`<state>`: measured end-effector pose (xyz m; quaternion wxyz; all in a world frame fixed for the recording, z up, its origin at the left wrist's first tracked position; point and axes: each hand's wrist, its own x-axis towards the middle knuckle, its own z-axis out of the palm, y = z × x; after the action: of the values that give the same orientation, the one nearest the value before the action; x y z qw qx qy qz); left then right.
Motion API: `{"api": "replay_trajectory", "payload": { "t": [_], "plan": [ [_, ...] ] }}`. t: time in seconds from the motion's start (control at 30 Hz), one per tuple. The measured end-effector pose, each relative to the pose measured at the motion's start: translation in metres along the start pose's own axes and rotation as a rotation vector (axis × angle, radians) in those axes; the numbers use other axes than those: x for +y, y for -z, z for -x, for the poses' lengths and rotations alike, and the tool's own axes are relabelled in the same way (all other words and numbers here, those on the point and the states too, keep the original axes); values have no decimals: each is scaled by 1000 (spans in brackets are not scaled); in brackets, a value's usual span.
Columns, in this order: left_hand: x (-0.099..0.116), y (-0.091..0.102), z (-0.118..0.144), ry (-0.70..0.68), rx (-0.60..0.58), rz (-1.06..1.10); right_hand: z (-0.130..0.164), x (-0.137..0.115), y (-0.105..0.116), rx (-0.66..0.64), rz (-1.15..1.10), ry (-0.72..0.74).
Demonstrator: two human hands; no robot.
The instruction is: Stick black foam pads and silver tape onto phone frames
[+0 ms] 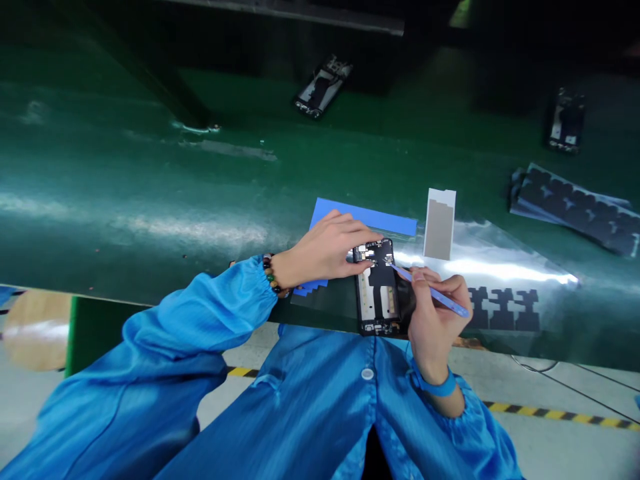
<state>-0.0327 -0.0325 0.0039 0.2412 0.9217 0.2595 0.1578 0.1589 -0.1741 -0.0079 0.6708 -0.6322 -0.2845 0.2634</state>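
Observation:
An opened phone (379, 293) lies at the near edge of the green bench, its inner parts facing up. My left hand (330, 247) reaches over its upper left, with thumb and fingers closed on the phone's upper end. My right hand (435, 313) pinches blue tweezers (440, 298), whose tips meet the phone's upper right part. Whether the tips hold anything is too small to tell. Behind my left hand lies a blue sheet (370, 217). A grey and white card (440, 227) rests beyond the right hand.
Two more opened phones (323, 87) (567, 121) lie farther back. Sheets of black stickers (580, 207) are stacked at the right. A clear sheet with black cut-out stickers (505, 309) is beside my right hand. The bench (150, 180) ends just before my body.

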Motion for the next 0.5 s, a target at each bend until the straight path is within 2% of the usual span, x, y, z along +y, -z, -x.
{"api": "replay_trajectory", "payload": {
  "t": [0.5],
  "plan": [
    [0,-3,1,-27,48,4,-1,-1,1,6,56,14]
  ]
}}
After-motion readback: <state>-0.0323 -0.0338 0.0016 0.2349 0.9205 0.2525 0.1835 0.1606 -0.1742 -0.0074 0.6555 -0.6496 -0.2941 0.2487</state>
